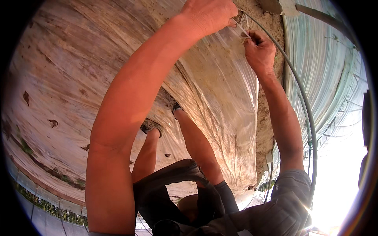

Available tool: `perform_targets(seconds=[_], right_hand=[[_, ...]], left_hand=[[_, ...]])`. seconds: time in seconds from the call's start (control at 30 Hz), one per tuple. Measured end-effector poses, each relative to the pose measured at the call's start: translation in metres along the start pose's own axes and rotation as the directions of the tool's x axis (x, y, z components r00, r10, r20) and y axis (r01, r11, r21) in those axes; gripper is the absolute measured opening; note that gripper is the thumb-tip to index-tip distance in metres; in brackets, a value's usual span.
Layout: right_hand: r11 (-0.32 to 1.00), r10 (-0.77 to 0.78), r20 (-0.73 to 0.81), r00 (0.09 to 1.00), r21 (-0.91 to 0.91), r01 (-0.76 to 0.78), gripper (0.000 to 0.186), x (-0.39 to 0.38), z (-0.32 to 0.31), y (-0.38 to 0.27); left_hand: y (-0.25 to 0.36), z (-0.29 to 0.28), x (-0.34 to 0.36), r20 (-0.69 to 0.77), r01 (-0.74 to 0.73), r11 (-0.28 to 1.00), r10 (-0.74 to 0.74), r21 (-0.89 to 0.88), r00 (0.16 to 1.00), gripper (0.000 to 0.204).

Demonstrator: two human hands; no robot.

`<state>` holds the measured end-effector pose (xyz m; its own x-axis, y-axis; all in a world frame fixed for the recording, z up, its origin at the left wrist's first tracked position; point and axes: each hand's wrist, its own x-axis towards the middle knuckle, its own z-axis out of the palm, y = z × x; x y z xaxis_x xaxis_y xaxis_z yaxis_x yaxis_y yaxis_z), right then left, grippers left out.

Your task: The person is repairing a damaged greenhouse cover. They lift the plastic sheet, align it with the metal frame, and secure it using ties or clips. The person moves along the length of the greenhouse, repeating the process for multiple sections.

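Note:
Clear plastic film (220, 70) covers the ground, wrinkled and stained with dirt. My left hand (208, 15) is at the top of the view, closed in a pinch on the film's far right edge. Just to its right, my right hand (261, 51) has its fingers curled and pinched on the same edge. A short whitish stretch of film (241, 30) is drawn taut between the two hands. The fingertips of my left hand are partly hidden. Both arms reach forward over the film, and my feet stand on it.
Along the film's right edge runs bare soil (269, 24). A curved grey-green rod (301, 84) arches close by my right arm. Beyond it rises a translucent sheeted wall (321, 51). A block (278, 6) and a pole (321, 16) lie at the top right. Torn holes (53, 123) dot the film on the left.

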<state>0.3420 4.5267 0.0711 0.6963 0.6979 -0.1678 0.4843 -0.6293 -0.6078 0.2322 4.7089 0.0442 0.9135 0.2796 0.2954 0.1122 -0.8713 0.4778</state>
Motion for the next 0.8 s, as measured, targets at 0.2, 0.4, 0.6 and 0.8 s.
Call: perform_targets(seconds=[0.2, 0.4, 0.6, 0.8], right_hand=[[0.983, 0.013, 0.053, 0.999, -0.183, -0.003, 0.021, 0.008, -0.032, 0.021], [0.967, 0.129, 0.112, 0.985, -0.233, -0.101, 0.026, 0.009, -0.054, 0.004], [0.994, 0.026, 0.163, 0.986, -0.106, -0.008, 0.021, 0.002, -0.033, 0.024], [0.969, 0.238, 0.309, 0.921, -0.006, -0.248, 0.018, 0.007, -0.016, 0.014]], left_hand=[[0.035, -0.001, 0.042, -0.231, -0.032, 0.997, 0.015, -0.072, 0.973, 0.015], [0.033, 0.0, 0.048, -0.106, -0.036, 0.995, 0.026, -0.095, 0.994, 0.019], [-0.002, -0.008, 0.028, 0.016, -0.114, 0.993, 0.115, -0.03, 0.993, 0.024], [-0.022, -0.009, 0.011, 0.115, -0.027, 0.99, 0.043, -0.137, 0.992, 0.023]])
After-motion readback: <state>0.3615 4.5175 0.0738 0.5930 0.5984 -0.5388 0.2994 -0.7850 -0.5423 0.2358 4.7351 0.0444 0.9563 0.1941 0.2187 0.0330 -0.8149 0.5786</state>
